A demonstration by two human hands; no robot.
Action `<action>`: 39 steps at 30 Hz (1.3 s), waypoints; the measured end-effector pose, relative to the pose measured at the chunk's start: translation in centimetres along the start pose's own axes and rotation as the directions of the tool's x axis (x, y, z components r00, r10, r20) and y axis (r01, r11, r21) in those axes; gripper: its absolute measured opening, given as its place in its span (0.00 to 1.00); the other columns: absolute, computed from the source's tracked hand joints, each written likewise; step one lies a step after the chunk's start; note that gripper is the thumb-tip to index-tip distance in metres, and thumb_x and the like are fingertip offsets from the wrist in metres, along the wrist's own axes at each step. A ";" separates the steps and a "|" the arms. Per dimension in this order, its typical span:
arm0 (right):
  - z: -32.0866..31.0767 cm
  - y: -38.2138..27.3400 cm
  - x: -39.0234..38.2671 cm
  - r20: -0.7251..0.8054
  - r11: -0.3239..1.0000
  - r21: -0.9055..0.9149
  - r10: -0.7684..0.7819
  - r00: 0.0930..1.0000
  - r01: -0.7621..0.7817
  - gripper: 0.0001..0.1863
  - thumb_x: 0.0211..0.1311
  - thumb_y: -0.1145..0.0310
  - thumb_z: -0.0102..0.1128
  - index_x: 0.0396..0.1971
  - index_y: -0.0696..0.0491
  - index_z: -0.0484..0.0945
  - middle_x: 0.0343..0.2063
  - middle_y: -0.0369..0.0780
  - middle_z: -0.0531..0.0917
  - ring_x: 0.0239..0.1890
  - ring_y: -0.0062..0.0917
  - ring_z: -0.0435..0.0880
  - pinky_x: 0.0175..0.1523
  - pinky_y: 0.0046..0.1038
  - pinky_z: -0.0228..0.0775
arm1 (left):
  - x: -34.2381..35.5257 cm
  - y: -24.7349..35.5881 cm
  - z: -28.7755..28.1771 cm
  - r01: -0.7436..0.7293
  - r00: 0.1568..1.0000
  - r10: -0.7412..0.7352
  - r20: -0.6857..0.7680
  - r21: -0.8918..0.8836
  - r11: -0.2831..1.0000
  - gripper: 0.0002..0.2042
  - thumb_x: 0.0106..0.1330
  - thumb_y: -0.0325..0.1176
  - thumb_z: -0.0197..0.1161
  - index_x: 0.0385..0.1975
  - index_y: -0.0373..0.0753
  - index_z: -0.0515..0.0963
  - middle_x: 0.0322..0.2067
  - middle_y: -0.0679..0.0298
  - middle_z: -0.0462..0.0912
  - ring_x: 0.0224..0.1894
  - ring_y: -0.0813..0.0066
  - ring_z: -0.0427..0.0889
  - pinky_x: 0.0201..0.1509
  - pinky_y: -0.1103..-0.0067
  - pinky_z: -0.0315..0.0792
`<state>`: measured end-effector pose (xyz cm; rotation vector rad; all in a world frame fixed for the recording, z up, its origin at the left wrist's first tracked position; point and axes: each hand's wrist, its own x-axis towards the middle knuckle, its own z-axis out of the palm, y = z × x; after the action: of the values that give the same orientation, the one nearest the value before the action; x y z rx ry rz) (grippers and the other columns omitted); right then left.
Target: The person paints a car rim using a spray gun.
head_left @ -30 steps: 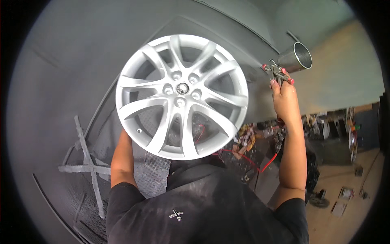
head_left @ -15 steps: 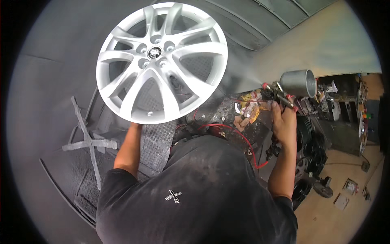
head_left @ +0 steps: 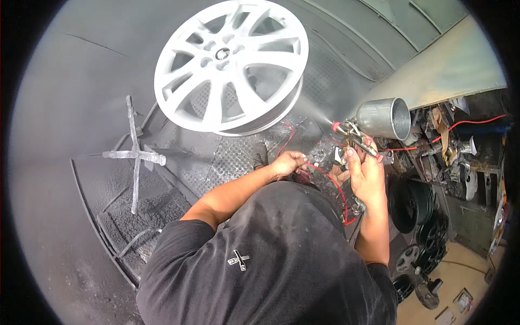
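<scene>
A white multi-spoke wheel rim (head_left: 216,100), with a dark emblem at its hub, is raised in front of me and tilted. My right hand (head_left: 369,177) is closed around a spray gun (head_left: 355,142), thumb along its back. A metal paint cup (head_left: 383,118) is fixed to the gun. Pale mist fans from the nozzle toward the rim's lower right edge. Close to my body, my left hand (head_left: 290,164) has its fingers closed on a thin red hose (head_left: 331,180), clear of the rim. What bears the rim from below is hidden.
At left stands a cross-shaped stand (head_left: 135,155) coated grey. Several dark wheels (head_left: 410,205) are stacked at right, below a cluttered bench (head_left: 466,157). A textured metal plate (head_left: 233,162) lies on the floor ahead. A pale panel (head_left: 441,70) rises at upper right.
My left hand has left the rim's underside and come back to the red hose before my body. The rim shows more tilt, its lower side now visible. The spray gun sits slightly lower and further left.
</scene>
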<state>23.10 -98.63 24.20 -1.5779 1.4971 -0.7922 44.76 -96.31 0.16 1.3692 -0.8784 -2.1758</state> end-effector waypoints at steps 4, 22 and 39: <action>-0.1 0.1 0.0 0.023 0.986 -0.012 -0.165 0.986 0.165 0.17 0.71 0.70 0.55 0.53 0.63 0.75 0.48 0.51 0.81 0.49 0.42 0.81 0.56 0.37 0.70 | -1.9 -1.4 -1.6 0.133 0.978 -0.141 -0.153 -0.063 0.989 0.11 0.73 0.41 0.59 0.33 0.41 0.81 0.18 0.76 0.71 0.20 0.84 0.64 0.25 0.81 0.61; -3.5 -0.4 2.4 -0.121 0.983 -0.142 -0.136 0.983 0.118 0.17 0.72 0.70 0.51 0.57 0.59 0.70 0.45 0.52 0.81 0.46 0.44 0.82 0.51 0.38 0.73 | -6.5 -1.2 -26.4 -0.619 0.591 -0.026 -0.806 -0.474 0.627 0.16 0.76 0.41 0.49 0.53 0.34 0.71 0.48 0.58 0.79 0.43 0.68 0.78 0.61 0.66 0.73; -0.9 -5.3 1.7 0.050 0.983 -0.114 -0.137 0.989 0.141 0.16 0.72 0.70 0.51 0.54 0.63 0.73 0.34 0.47 0.81 0.33 0.36 0.80 0.45 0.37 0.73 | -1.1 -3.2 -8.4 0.098 0.990 -0.118 0.074 0.227 0.969 0.10 0.74 0.36 0.57 0.40 0.37 0.80 0.28 0.72 0.81 0.31 0.83 0.76 0.38 0.81 0.71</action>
<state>25.02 -100.52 29.12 -1.7918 1.4380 -0.7557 52.75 -95.80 -4.03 1.4657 -1.1355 -2.2906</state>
